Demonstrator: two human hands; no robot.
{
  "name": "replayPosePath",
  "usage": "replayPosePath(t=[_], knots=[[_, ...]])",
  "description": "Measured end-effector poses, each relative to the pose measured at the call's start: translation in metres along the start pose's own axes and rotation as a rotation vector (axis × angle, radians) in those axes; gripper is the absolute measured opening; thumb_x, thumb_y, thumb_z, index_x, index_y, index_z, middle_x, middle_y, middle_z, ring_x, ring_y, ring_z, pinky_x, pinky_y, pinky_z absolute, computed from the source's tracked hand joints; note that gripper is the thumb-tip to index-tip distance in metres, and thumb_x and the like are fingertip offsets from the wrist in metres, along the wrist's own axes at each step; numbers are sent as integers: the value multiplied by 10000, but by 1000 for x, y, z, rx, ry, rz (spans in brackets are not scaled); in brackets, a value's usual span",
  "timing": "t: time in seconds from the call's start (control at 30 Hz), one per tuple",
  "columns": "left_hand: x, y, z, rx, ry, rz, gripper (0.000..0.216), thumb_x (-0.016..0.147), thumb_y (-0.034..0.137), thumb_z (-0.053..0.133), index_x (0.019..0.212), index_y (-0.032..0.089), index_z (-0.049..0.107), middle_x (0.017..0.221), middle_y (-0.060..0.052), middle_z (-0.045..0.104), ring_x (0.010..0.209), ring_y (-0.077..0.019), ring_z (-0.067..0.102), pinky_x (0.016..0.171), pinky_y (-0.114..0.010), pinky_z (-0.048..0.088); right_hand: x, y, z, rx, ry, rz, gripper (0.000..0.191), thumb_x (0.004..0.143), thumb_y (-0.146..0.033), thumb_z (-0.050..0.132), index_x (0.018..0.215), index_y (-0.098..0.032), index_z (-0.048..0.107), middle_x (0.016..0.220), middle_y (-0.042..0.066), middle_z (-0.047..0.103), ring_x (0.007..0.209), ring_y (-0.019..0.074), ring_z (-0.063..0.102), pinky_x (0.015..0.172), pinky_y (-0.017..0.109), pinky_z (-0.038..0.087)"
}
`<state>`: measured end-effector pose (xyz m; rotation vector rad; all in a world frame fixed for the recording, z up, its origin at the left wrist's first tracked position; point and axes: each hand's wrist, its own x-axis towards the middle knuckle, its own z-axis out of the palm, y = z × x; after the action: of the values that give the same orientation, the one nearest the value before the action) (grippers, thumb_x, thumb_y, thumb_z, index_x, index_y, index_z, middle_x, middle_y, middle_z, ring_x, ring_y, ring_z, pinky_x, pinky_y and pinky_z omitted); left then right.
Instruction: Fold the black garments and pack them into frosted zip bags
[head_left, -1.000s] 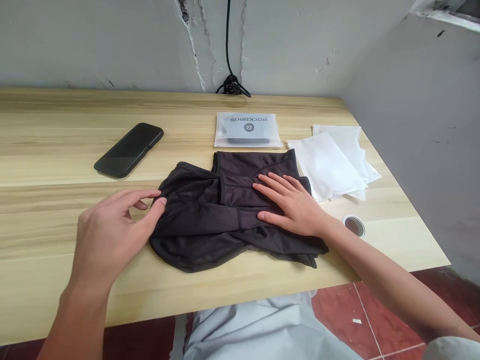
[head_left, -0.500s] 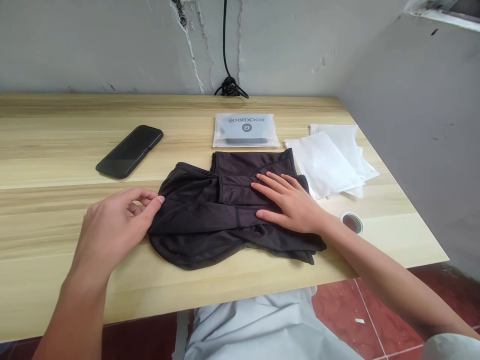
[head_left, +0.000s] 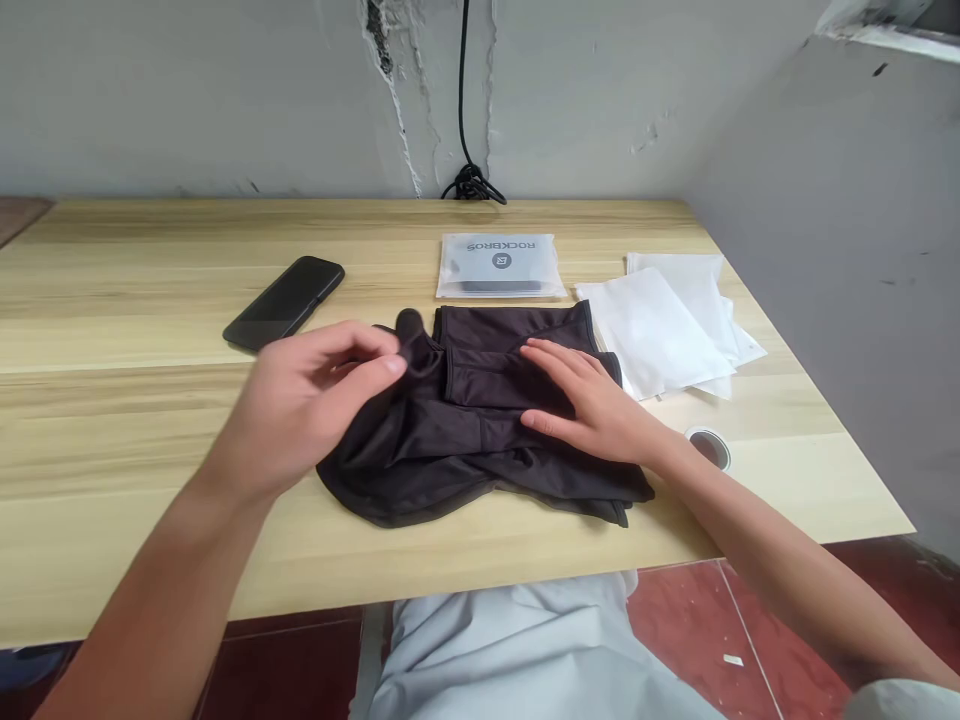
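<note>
A dark, thin cloth garment [head_left: 450,430] with bound edges lies partly folded on the table; its exact kind is unclear. My left hand [head_left: 315,390] pinches the garment's left edge between thumb and fingers and holds that part raised and bent over toward the right. Flat on the garment's right half rests my right hand [head_left: 581,395], fingers stretched out. Its lower layers stay spread beneath both hands, the rounded left end nearest me.
On the wooden table [head_left: 135,440] lie a black phone [head_left: 285,300], a ROCKBROS pouch [head_left: 499,270], several white bags [head_left: 656,325] and a roll of tape [head_left: 709,448]. A black cable [head_left: 471,180] hangs down the back wall.
My left hand has moved right and up, lifting the garment's left edge and folding it inward. My right hand stays pressed on the cloth, its fingers now closer together. The view has shifted slightly.
</note>
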<state>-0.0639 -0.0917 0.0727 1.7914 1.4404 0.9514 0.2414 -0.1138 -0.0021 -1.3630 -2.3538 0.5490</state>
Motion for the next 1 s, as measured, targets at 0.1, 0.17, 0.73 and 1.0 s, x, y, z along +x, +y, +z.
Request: replayPosePath(t=[0.1,0.17,0.73,1.0], knots=[[12,17,40,-72,-159,42,168,928,360,687,857,211,721,850,2,715,771,-160,638,701,-273,483,-2,6,-7,135,194,-8,634,1044,-525,575,1602,-276,407,1649,118,494,1524,328,469,1228,525,433],[13,18,74,64,-242,134,176,970,327,615,890,213,721,927,-17,747,863,-184,677,777,-297,518,-3,11,-11,178,320,-10,560,1037,-485,593,1544,-280,473,1564,119,580,1439,334,558,1172,519,491],[-10,-25,78,819,-519,439,548,1101,505,389,1608,313,467,1735,-15,362,1631,-298,277,1324,-591,200,2,28,-16,230,556,12,281,1000,-378,623,1242,-242,664,1241,106,754,1148,305,714,986,473,582],[-5,-12,41,731,-160,133,466,1020,600,470,1209,233,686,1283,-103,729,1197,-305,678,1009,-436,520,2,28,-22,229,356,63,252,980,-341,620,1188,-221,696,1214,104,769,1019,292,735,827,418,594]])
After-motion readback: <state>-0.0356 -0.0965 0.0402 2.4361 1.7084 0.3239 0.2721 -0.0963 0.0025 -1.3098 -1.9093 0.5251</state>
